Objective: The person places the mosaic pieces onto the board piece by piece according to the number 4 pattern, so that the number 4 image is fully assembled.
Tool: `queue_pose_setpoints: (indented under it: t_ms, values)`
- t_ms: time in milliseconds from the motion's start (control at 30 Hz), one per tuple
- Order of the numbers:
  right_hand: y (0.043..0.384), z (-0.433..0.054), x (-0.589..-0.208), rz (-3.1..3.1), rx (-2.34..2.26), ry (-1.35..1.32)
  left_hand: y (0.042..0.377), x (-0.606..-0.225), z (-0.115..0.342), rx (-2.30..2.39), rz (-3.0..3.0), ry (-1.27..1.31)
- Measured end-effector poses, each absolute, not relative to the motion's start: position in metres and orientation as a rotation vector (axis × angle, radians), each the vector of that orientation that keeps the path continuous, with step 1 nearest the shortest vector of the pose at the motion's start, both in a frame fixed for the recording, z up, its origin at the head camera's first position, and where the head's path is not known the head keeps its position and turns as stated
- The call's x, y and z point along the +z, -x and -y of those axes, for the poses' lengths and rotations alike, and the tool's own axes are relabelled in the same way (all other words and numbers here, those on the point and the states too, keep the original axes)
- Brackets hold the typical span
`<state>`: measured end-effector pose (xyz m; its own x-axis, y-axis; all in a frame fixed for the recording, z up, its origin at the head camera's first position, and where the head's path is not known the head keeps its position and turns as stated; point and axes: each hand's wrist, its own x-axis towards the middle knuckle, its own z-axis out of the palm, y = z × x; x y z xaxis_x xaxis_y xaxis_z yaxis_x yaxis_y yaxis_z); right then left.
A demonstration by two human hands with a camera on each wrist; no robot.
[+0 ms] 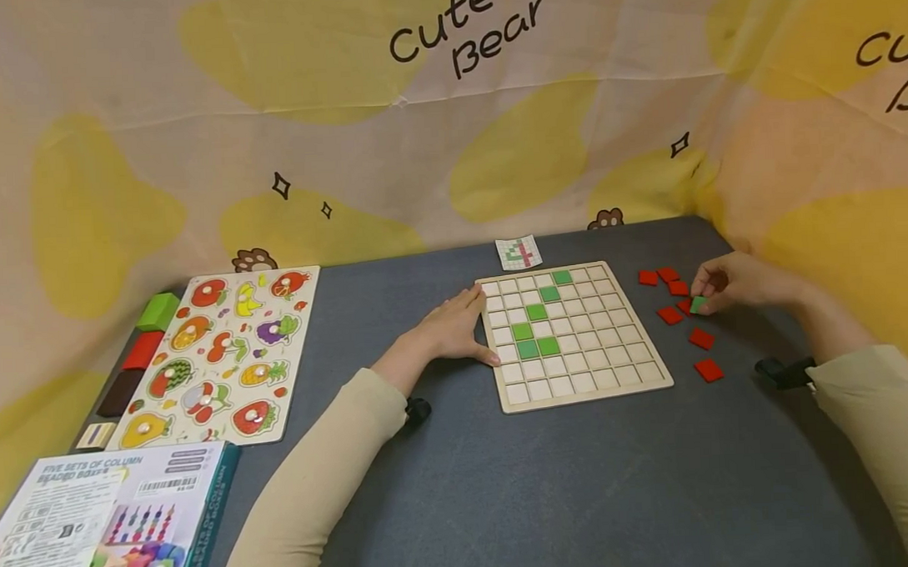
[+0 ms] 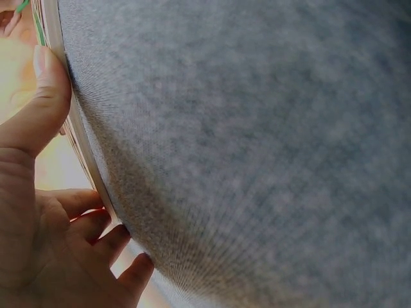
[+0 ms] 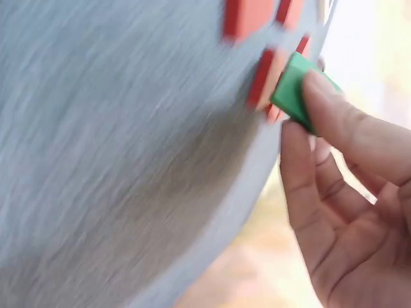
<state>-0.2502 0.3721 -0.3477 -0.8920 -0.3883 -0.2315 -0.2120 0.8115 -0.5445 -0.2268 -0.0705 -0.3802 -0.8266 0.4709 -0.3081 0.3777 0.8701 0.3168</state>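
Observation:
My right hand (image 1: 735,282) pinches a green square tile (image 1: 697,305) between thumb and fingers, over the loose red tiles (image 1: 669,315) right of the board. The right wrist view shows the same green tile (image 3: 297,90) under the thumb, with red tiles (image 3: 263,77) close behind it. A wooden grid board (image 1: 578,388) lies flat in front of me. Several green tiles (image 1: 536,312) sit in its cells, most in a slanting line, with two side by side at the lower end. Along the board's left edge rests my left hand (image 1: 451,325), thumb and fingers spread against the rim.
A small pattern card (image 1: 519,253) with green and red squares lies behind the board. At left are a fruit puzzle board (image 1: 233,324), coloured blocks (image 1: 143,350) and a boxed toy set (image 1: 109,521). A printed cloth (image 1: 390,169) hangs behind the dark table (image 1: 566,496).

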Motion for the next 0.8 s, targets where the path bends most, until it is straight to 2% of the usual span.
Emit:
queue_pose_setpoints:
  t_ms: [333,600,800]
  values:
    - [0.244,-0.289,-0.33,-2.633,-0.783,0.642,0.227,-0.381,0.071,0.338,-2.656,-0.624]
    - [0.239,-0.232,-0.339,-2.47,-0.809,0.81,0.228,-0.382,0.071,0.335,-2.66,-0.623]
    - [0.24,-0.212,-0.351,-2.382,-0.815,0.876,0.228,-0.383,0.071,0.332,-2.668,-0.632]
